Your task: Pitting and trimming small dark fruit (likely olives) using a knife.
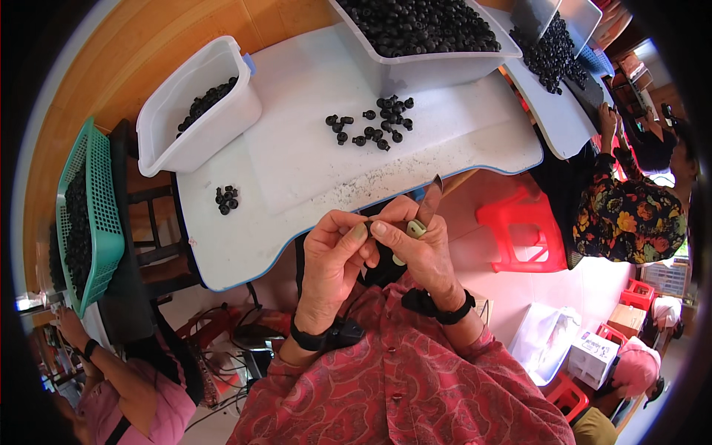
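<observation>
My left hand (334, 248) and my right hand (421, 248) meet in front of my chest, at the table's near edge. Their thumbs and fingertips pinch a small black part (368, 224), mostly hidden by the fingers. A small tool with a pale green handle (416, 229) is tucked in my right hand; the fingers cover much of it, so its kind is unclear. Beyond my hands, several black knobbed rubber-like parts (382, 132) lie loosely on the white table (297, 170). A smaller cluster of them (226, 199) sits at the left.
Black parts fill a large grey bin (445, 70) at the back; fewer lie in a white tub (245, 111). A green basket (107, 222) stands left. Crumbs dot the table near its front. A red stool (523, 230) is at right. Co-workers sit on both sides.
</observation>
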Action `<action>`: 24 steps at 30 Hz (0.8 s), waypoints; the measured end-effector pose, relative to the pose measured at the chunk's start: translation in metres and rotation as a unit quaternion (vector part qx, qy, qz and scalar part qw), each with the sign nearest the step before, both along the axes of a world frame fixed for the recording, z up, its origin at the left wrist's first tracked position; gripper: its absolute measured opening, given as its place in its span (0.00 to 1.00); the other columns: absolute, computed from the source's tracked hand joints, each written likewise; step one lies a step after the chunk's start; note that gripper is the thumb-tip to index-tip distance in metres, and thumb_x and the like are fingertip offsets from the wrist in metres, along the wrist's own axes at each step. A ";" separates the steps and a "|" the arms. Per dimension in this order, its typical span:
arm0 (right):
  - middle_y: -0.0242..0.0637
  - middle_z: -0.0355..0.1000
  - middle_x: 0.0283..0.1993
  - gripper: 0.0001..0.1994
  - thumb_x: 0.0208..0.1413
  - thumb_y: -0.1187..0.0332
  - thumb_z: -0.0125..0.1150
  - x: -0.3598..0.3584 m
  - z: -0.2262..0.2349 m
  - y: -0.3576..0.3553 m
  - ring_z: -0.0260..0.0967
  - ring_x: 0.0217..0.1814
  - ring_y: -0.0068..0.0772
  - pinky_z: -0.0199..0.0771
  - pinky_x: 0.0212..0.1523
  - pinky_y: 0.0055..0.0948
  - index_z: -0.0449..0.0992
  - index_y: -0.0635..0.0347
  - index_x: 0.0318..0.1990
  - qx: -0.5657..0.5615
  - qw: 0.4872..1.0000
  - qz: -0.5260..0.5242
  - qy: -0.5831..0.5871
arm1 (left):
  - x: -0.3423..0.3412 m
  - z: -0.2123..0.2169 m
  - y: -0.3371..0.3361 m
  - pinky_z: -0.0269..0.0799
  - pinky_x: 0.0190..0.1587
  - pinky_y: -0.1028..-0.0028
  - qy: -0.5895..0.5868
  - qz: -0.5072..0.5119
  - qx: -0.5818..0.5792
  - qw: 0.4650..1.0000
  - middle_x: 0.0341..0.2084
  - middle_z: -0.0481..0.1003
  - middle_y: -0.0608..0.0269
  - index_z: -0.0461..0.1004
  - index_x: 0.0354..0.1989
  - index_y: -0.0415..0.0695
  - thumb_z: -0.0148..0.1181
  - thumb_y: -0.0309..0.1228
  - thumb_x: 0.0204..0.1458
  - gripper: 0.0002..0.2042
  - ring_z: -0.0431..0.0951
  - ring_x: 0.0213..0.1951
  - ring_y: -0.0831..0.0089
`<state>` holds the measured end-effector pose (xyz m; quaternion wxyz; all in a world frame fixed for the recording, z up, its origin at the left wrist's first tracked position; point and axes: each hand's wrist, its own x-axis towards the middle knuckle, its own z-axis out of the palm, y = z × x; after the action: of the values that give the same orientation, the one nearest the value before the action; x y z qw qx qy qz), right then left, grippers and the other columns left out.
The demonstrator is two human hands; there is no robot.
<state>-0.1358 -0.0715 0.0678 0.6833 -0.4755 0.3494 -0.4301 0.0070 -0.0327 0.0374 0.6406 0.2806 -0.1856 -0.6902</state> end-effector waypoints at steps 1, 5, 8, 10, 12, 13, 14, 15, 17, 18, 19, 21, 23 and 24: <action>0.36 0.75 0.26 0.05 0.58 0.72 0.59 -0.001 -0.002 -0.001 0.71 0.27 0.19 0.68 0.25 0.18 0.71 0.65 0.35 -0.001 1.000 0.001 0.000 | 0.001 -0.001 0.000 0.70 0.26 0.77 -0.001 -0.006 -0.010 1.000 0.20 0.71 0.64 0.72 0.37 0.38 0.55 0.24 0.57 0.03 0.72 0.23 0.77; 0.35 0.74 0.27 0.04 0.59 0.73 0.56 -0.005 0.000 -0.002 0.70 0.25 0.18 0.68 0.24 0.18 0.71 0.65 0.36 0.019 1.000 0.020 0.012 | 0.001 0.001 0.001 0.70 0.26 0.76 0.016 -0.007 0.006 1.000 0.23 0.73 0.63 0.72 0.37 0.38 0.56 0.24 0.56 0.04 0.71 0.23 0.77; 0.35 0.74 0.28 0.04 0.60 0.73 0.54 -0.005 0.000 -0.001 0.70 0.25 0.18 0.68 0.23 0.18 0.72 0.65 0.37 0.037 0.999 0.026 0.020 | 0.001 0.001 0.000 0.70 0.26 0.76 0.026 0.001 0.010 1.000 0.26 0.74 0.62 0.72 0.37 0.38 0.56 0.24 0.56 0.04 0.71 0.23 0.78; 0.34 0.74 0.28 0.05 0.60 0.73 0.54 -0.005 0.001 0.000 0.70 0.25 0.18 0.67 0.23 0.17 0.72 0.65 0.37 0.039 0.998 0.024 0.042 | 0.002 -0.001 0.000 0.71 0.26 0.76 0.033 -0.005 0.009 0.999 0.28 0.75 0.61 0.72 0.37 0.38 0.56 0.24 0.56 0.04 0.71 0.23 0.79; 0.33 0.74 0.27 0.05 0.60 0.72 0.54 -0.003 0.006 0.000 0.69 0.24 0.18 0.67 0.23 0.17 0.72 0.65 0.38 0.067 0.997 0.023 0.014 | 0.001 0.002 -0.001 0.71 0.26 0.76 0.031 -0.005 0.010 0.999 0.27 0.74 0.61 0.72 0.37 0.38 0.56 0.24 0.56 0.04 0.71 0.23 0.79; 0.33 0.74 0.27 0.05 0.60 0.72 0.54 -0.003 0.007 0.000 0.69 0.24 0.18 0.67 0.23 0.17 0.72 0.65 0.38 0.065 0.997 0.024 0.014 | 0.001 0.003 -0.002 0.71 0.26 0.76 0.029 -0.005 0.011 0.999 0.26 0.74 0.62 0.72 0.37 0.38 0.56 0.24 0.56 0.04 0.71 0.23 0.79; 0.33 0.74 0.27 0.06 0.60 0.71 0.55 -0.003 0.007 0.001 0.69 0.24 0.18 0.67 0.23 0.17 0.72 0.65 0.38 0.062 0.997 0.019 0.029 | 0.001 0.004 -0.002 0.71 0.26 0.76 0.029 -0.004 0.010 1.000 0.26 0.74 0.62 0.72 0.37 0.38 0.56 0.24 0.56 0.04 0.71 0.23 0.79; 0.32 0.74 0.27 0.06 0.60 0.70 0.55 -0.002 0.007 0.001 0.69 0.24 0.17 0.67 0.22 0.17 0.72 0.65 0.38 0.059 0.997 0.014 0.045 | 0.000 0.004 -0.002 0.71 0.26 0.77 0.014 0.000 0.010 1.000 0.25 0.73 0.63 0.72 0.37 0.38 0.56 0.24 0.56 0.04 0.71 0.23 0.79; 0.32 0.74 0.27 0.06 0.60 0.70 0.56 0.000 0.000 0.002 0.69 0.24 0.17 0.67 0.22 0.17 0.72 0.65 0.38 0.054 0.998 0.007 0.030 | -0.001 0.003 -0.002 0.71 0.26 0.77 0.000 0.004 0.007 1.000 0.23 0.73 0.64 0.72 0.37 0.38 0.56 0.24 0.56 0.03 0.71 0.23 0.79; 0.32 0.74 0.27 0.07 0.59 0.70 0.56 0.000 -0.003 0.003 0.69 0.25 0.17 0.67 0.22 0.16 0.72 0.65 0.38 0.051 0.999 0.001 0.015 | -0.001 0.003 -0.003 0.71 0.26 0.77 -0.007 0.009 0.012 1.000 0.22 0.72 0.64 0.72 0.37 0.38 0.56 0.24 0.56 0.03 0.71 0.23 0.79; 0.32 0.74 0.27 0.07 0.59 0.70 0.56 0.000 -0.003 0.002 0.69 0.25 0.17 0.67 0.22 0.16 0.72 0.65 0.38 0.049 0.999 0.001 0.015 | -0.002 0.002 -0.003 0.71 0.25 0.78 -0.014 0.014 0.017 1.000 0.21 0.72 0.65 0.72 0.37 0.38 0.56 0.24 0.56 0.03 0.71 0.23 0.79; 0.32 0.74 0.27 0.07 0.59 0.70 0.58 0.000 -0.004 0.002 0.69 0.26 0.16 0.66 0.22 0.15 0.72 0.65 0.38 0.061 0.998 0.009 0.024 | -0.001 0.001 -0.003 0.71 0.25 0.78 -0.014 0.019 0.021 1.000 0.21 0.72 0.65 0.72 0.36 0.38 0.56 0.24 0.56 0.03 0.71 0.23 0.79; 0.33 0.74 0.27 0.06 0.58 0.70 0.58 0.005 -0.010 0.003 0.69 0.26 0.16 0.66 0.22 0.14 0.72 0.65 0.38 0.051 0.999 0.000 -0.001 | 0.000 0.002 -0.005 0.71 0.25 0.78 -0.014 0.022 0.025 0.999 0.21 0.72 0.65 0.72 0.36 0.38 0.56 0.24 0.56 0.03 0.71 0.22 0.79; 0.33 0.74 0.28 0.06 0.58 0.71 0.58 0.008 -0.011 0.003 0.69 0.26 0.15 0.66 0.22 0.14 0.72 0.65 0.38 0.043 0.999 -0.009 -0.027 | 0.001 0.003 -0.006 0.71 0.25 0.78 -0.016 0.026 0.031 0.999 0.21 0.72 0.65 0.72 0.36 0.39 0.57 0.24 0.56 0.03 0.71 0.22 0.79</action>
<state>-0.1280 -0.0685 0.0566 0.7082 -0.4306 0.3535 -0.4337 0.0077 -0.0382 0.0402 0.6464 0.3161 -0.1677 -0.6739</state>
